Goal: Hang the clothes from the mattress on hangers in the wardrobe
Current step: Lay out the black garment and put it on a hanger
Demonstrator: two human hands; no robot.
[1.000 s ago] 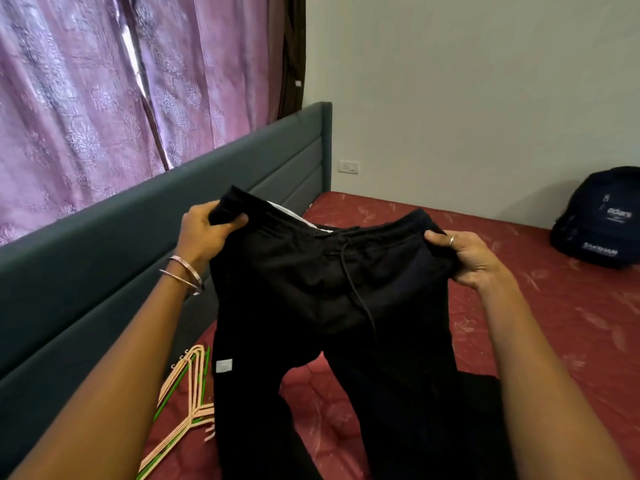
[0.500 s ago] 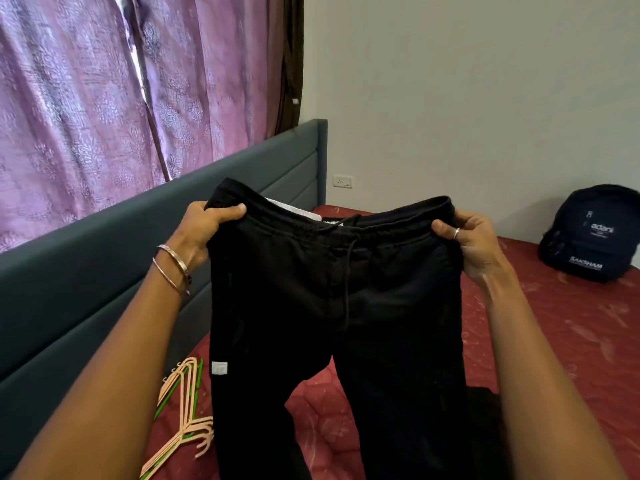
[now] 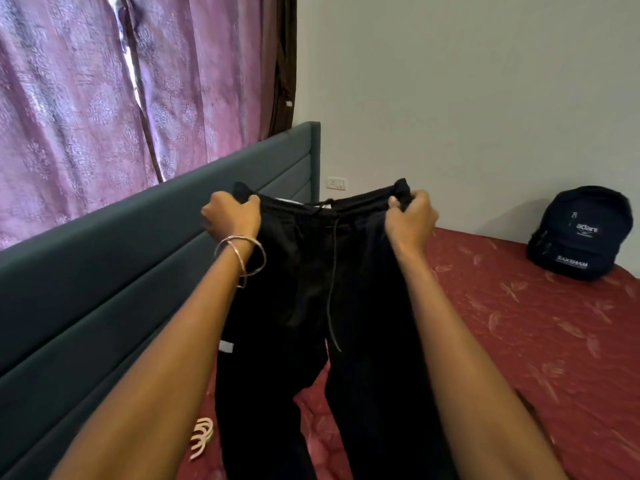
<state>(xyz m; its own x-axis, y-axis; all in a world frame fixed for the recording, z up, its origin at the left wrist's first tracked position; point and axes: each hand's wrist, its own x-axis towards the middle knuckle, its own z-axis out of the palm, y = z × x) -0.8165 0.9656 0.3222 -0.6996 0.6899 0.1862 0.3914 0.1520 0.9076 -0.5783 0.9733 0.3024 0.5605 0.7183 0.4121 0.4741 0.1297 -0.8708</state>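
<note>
A pair of black drawstring trousers point(image 3: 311, 306) hangs in the air in front of the person, held up by the waistband over the dark red patterned mattress point(image 3: 519, 323). The left hand point(image 3: 232, 216) grips the left end of the waistband, fingers curled over the fabric, with two thin metal bangles point(image 3: 242, 258) loose on the wrist. The right hand point(image 3: 410, 220) grips the right end the same way, fingers folded round the band. Each grip is tight on the cloth, and the waistband runs fairly taut between them. A grey drawstring point(image 3: 332, 289) dangles down the middle, and the two legs drop toward the mattress, their lower ends out of view. A few pale pink plastic hangers point(image 3: 201, 441) lie on the mattress beside the left leg, next to the grey-green padded headboard point(image 3: 138, 271). A dark navy backpack point(image 3: 578, 233) with white lettering sits on the far side of the mattress against the white wall, well apart from the trousers. Purple patterned curtains point(image 3: 104, 98) hang behind the headboard.
</note>
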